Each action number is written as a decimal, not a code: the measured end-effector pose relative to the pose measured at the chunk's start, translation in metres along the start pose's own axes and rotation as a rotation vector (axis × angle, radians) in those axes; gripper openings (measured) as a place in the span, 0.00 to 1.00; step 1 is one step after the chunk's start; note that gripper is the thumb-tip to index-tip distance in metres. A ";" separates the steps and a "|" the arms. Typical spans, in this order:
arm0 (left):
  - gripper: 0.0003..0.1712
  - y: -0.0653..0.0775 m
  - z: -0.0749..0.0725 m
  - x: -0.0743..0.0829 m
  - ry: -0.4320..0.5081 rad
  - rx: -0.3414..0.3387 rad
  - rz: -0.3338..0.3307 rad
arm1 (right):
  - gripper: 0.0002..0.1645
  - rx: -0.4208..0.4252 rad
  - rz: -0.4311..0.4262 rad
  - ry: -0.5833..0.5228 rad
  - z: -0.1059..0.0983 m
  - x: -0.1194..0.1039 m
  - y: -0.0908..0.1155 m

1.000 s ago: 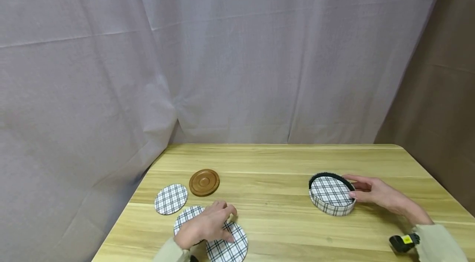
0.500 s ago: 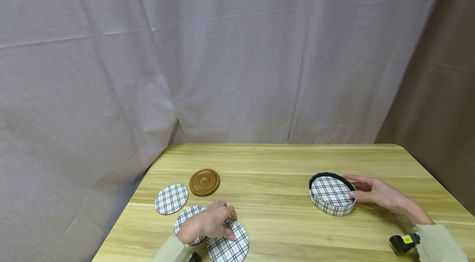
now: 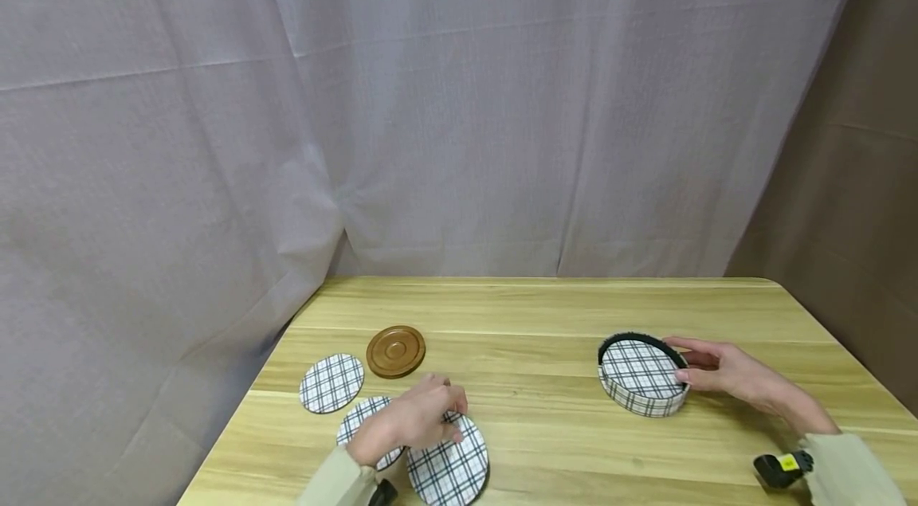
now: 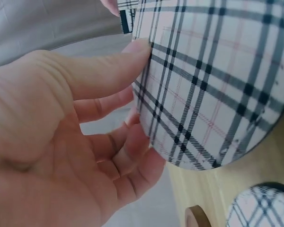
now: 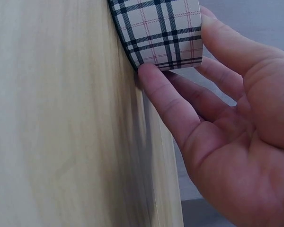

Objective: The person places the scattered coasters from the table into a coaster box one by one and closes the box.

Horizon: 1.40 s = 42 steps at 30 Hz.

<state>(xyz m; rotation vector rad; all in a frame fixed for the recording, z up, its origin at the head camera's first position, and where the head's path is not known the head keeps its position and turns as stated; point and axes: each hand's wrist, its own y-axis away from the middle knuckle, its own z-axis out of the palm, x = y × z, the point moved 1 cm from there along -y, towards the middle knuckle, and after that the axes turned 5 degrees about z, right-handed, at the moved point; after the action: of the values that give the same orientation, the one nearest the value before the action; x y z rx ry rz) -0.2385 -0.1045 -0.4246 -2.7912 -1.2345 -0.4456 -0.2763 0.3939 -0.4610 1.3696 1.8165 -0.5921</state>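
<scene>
Wood-grain table (image 3: 531, 315): 2 plaid discs (image 3: 331, 383), brown ringed disc (image 3: 396, 351), round plaid holder (image 3: 644, 405) on it.

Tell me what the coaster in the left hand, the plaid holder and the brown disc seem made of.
Coaster: perhaps leatherette, matte; its face looks smooth and printed.
Plaid holder: probably the same smooth covering, matching pattern; black lining maybe felt, dull and fuzzy-edged.
Brown disc: likely varnished wood, from its turned-looking rings and slight sheen.
</scene>
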 end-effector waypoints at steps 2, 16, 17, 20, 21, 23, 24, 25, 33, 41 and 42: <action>0.13 -0.002 -0.002 0.000 0.019 0.015 0.046 | 0.38 0.003 0.001 0.004 0.000 0.000 0.000; 0.02 -0.016 -0.024 0.009 0.157 0.019 0.202 | 0.38 -0.005 -0.023 -0.019 0.001 0.003 0.000; 0.02 -0.017 -0.025 0.010 0.163 0.020 0.203 | 0.38 -0.001 -0.018 -0.014 0.001 0.002 0.000; 0.02 -0.020 -0.026 0.010 0.167 0.036 0.221 | 0.38 0.005 -0.008 -0.006 0.000 0.002 0.000; 0.02 -0.021 -0.026 0.010 0.167 0.042 0.228 | 0.38 0.005 -0.004 -0.007 0.001 0.002 0.000; 0.02 -0.023 -0.026 0.011 0.161 0.049 0.237 | 0.38 0.001 -0.003 -0.010 0.001 0.002 0.000; 0.02 -0.024 -0.026 0.011 0.159 0.052 0.240 | 0.38 -0.001 -0.003 -0.010 0.000 0.003 0.000; 0.02 -0.026 -0.026 0.012 0.157 0.054 0.243 | 0.38 -0.003 -0.004 -0.012 0.000 0.003 0.000; 0.03 -0.039 -0.024 0.021 0.174 0.073 0.242 | 0.38 -0.010 -0.015 -0.015 0.000 0.003 0.001; 0.02 -0.061 -0.020 0.029 0.330 0.111 0.210 | 0.38 -0.002 -0.020 0.002 -0.001 0.003 0.000; 0.02 -0.064 -0.020 0.030 0.342 0.118 0.213 | 0.38 -0.002 -0.019 0.003 -0.001 0.003 0.000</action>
<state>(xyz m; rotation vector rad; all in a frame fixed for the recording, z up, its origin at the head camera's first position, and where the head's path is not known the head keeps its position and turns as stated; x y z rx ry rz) -0.2708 -0.0432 -0.4014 -2.5684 -0.8529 -0.7644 -0.2768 0.3958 -0.4628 1.3539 1.8334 -0.5983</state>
